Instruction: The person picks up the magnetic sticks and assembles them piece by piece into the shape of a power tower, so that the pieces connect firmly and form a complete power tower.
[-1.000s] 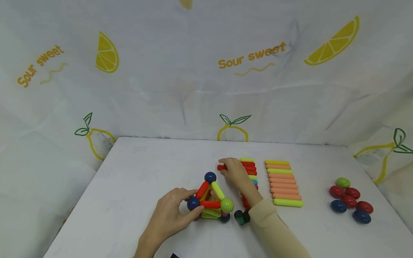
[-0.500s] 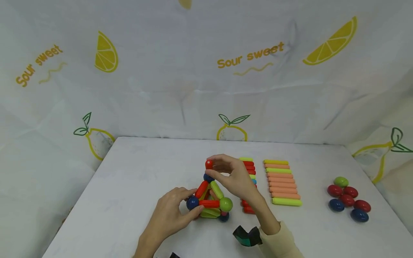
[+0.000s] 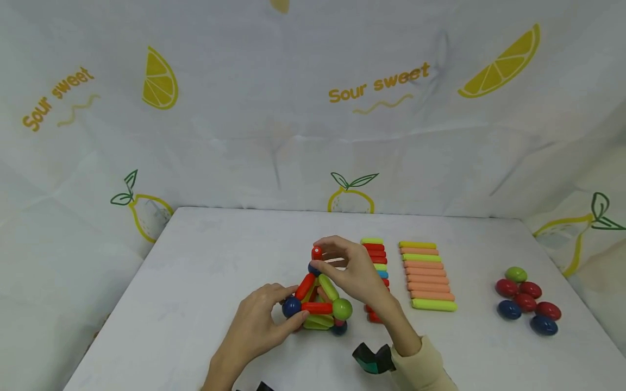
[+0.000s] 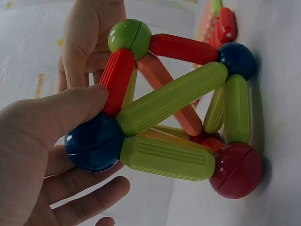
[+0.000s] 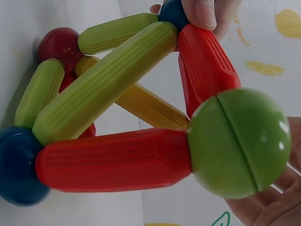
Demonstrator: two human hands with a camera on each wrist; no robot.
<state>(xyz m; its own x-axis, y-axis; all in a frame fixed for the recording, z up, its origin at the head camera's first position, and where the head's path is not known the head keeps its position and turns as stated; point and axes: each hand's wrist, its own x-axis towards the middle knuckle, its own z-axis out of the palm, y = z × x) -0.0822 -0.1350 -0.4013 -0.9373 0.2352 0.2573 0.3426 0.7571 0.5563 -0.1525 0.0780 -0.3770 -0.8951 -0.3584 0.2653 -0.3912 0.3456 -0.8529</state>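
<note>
A frame of magnetic sticks and balls stands on the table, with a green ball [image 3: 342, 309] and a blue ball [image 3: 292, 307] at its near top corners. My left hand [image 3: 261, 320] pinches that blue corner between thumb and fingers; the left wrist view shows the thumb on the ball [image 4: 94, 141] and a red stick [image 4: 116, 80]. At the far corner my right hand [image 3: 357, 271] holds a red magnetic stick [image 3: 317, 253] upright over another blue ball [image 3: 313, 268]. Whether stick and ball touch is hidden by the thumb. The right wrist view shows a yellow-green stick [image 5: 108, 84] sloping across the frame.
Right of the frame lies a column of mostly red sticks [image 3: 375, 253], partly behind the right hand. Beside it is a row of orange and yellow sticks [image 3: 427, 272]. Several loose balls [image 3: 525, 303] sit at the table's right. A printed cloth [image 3: 254, 136] hangs behind.
My right hand has carried the red stick from beside the red column leftward to above the far blue ball, then slightly lower. My left hand has kept its grip on the frame.
</note>
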